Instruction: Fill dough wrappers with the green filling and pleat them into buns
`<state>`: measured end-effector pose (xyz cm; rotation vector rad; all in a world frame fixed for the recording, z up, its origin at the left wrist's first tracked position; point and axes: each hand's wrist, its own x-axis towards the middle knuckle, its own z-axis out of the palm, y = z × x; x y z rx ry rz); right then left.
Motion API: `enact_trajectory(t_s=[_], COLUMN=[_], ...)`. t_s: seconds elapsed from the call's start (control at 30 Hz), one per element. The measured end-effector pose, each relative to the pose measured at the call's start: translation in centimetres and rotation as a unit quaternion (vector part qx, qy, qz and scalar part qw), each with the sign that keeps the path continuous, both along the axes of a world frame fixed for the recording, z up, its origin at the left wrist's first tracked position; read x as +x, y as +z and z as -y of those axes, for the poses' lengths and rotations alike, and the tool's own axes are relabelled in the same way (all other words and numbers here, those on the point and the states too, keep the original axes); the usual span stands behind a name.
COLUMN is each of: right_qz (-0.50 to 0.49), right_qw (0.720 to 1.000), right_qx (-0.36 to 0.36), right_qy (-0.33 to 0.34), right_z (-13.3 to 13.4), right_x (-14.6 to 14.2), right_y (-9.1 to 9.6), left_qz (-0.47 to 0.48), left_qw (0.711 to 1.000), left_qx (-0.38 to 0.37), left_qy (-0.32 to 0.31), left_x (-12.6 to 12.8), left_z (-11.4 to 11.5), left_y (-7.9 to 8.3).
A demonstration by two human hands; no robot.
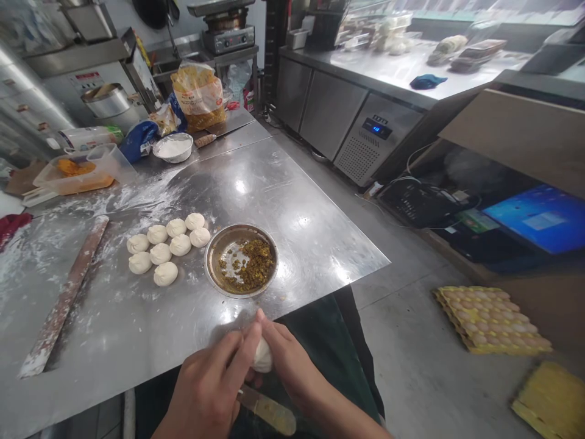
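Stainless-steel under-counter refrigerators (347,116) line the far side of this commercial kitchen on my feed, and a yellow moulded egg tray (491,320) lies on the grey floor to the right. Nearest me spreads a broad, flour-dusted stainless-steel worktable (292,213), and I take its round steel bowl (241,227) as my landmark. That shallow bowl holds a crumbly yellow-brown filling, scattered unevenly, with bare metal showing through.

Left of the bowl sit nine pale round dough balls (180,245) in close rows, and further left lies a long, flour-streaked wooden rolling pin (64,296). Beyond the bowl are a small round dish of white flour (173,147) and a clear plastic tub with orange contents (75,174).

Just in front of the bowl, at the table's near edge, my left hand (205,390) and right hand (292,372) close around a soft white dough ball (262,356), their fingers pinching it from both sides with almost no gap beyond the dough. Beneath them, a flat metal spatula (269,411) smeared with yellow filling runs out from under the left hand; I cannot tell whether that hand grips it. Light, even fingertip pressure suits this pinch best, since soft dough tears easily.
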<state>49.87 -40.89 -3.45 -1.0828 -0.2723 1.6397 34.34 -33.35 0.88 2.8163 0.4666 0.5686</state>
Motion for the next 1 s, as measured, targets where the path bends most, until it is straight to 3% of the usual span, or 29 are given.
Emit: enact_trajectory(t_s=[0.83, 1.0], right_qz=[-0.022, -0.006], right_qw=[0.999, 0.999], right_qx=[-0.002, -0.018], right_qy=[0.039, 0.039], right_z=[0.0, -0.1], right_x=[0.6, 0.7], right_y=[0.2, 0.3], left_qz=[0.021, -0.017], left_qw=[0.999, 0.999], left_qx=[0.008, 0.032], left_qy=[-0.023, -0.034], left_x=[0.0, -0.7], left_z=[-0.1, 0.0], left_y=[1.3, 1.3])
